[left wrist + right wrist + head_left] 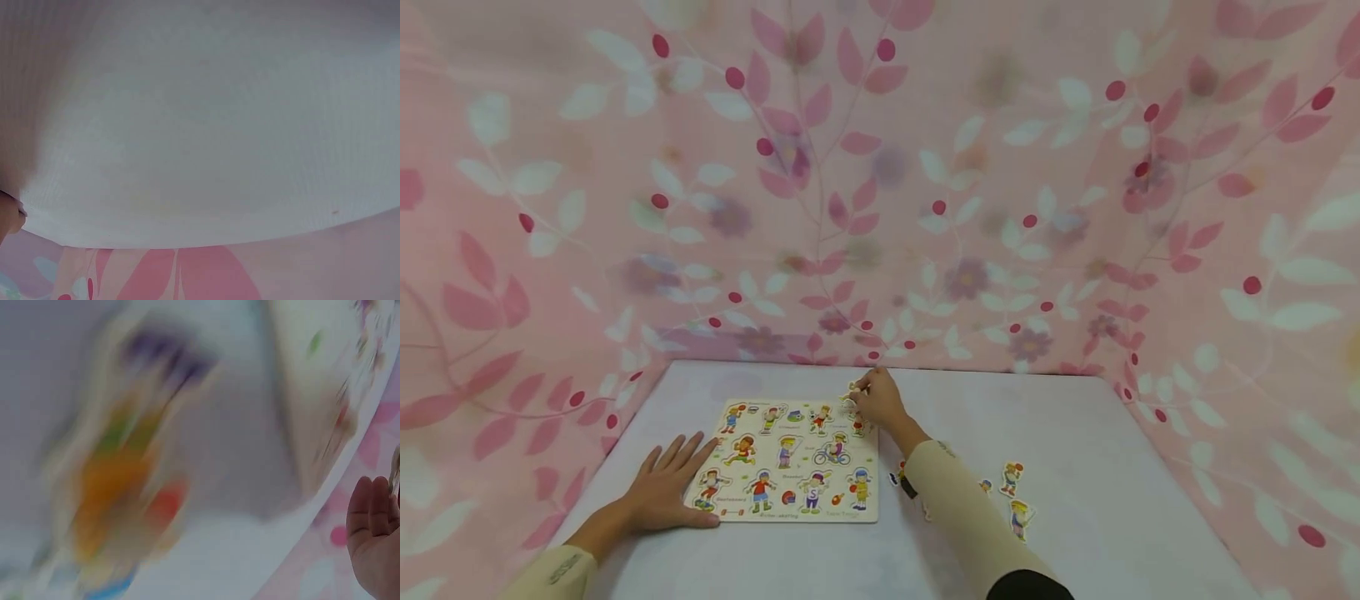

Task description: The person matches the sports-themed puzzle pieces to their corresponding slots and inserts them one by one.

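Pinching a piece (851, 391), the right hand (881, 402) is at the far right corner of the puzzle board (765, 451); the left hand (664, 489) lies spread at its left edge. Figures (760, 490) appear to fill most positions; at least 4 loose pieces (1012, 478) remain on the counter (1097, 467). Lettering (731, 500) reads "Skateboard".

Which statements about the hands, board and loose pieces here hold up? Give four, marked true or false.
1. The right hand pinches a piece over the board. True.
2. The left hand grips a ball. False: the left hand is spread at the board's left edge.
3. Loose pieces lie on the table, right of the board. True.
4. Both sleeves are bright red. False: the sleeves are beige.
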The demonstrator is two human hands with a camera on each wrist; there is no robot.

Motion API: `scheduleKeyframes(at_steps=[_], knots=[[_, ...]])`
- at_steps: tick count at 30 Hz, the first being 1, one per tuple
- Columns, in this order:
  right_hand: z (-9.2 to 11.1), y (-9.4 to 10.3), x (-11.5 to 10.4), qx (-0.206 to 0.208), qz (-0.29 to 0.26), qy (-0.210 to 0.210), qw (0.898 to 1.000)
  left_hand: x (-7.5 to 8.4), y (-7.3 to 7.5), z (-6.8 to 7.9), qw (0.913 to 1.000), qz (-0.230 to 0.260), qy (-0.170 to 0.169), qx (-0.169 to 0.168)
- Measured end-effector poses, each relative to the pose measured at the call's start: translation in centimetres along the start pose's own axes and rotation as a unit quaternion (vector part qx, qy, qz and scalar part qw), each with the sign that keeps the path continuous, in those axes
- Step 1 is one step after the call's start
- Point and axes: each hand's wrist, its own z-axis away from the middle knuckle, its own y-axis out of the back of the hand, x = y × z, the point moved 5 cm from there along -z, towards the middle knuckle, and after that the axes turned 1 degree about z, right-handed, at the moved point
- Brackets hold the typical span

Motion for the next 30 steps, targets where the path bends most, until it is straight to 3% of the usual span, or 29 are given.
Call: scheduleKeyframes(at_steps=[8,16,19,22,26,30], knots=[[-0.2,-6.7,-6.0,-0.065,0.062,0.016,0.996,0.9,-0.2,-1.2,1.0000,-0.003,-0.003,-0.009],[2.6,-12.8,-12.2,-0.132,0.147,0.059,0.979,0.3,-0.3,-0.7,0.9999,-0.002,-0.009,0.009],[3.3,-13.7,-12.8,-0.140,0.135,0.035,0.980,0.2,0.1,-0.6,0.9997,0.004,-0.017,0.020],[3.8,-14.0,-12.7,-0.132,0.121,0.015,0.984,0.2,0.4,-0.7,0.9999,0.003,-0.012,0.011],[4.3,-14.3,-12.3,-0.117,0.115,0.016,0.986,0.2,0.6,-0.6,0.9999,-0.008,-0.001,-0.010],[4.7,-14.7,-11.9,-0.115,0.112,0.017,0.987,0.3,0.4,-0.2,0.9999,-0.010,-0.006,-0.006]])
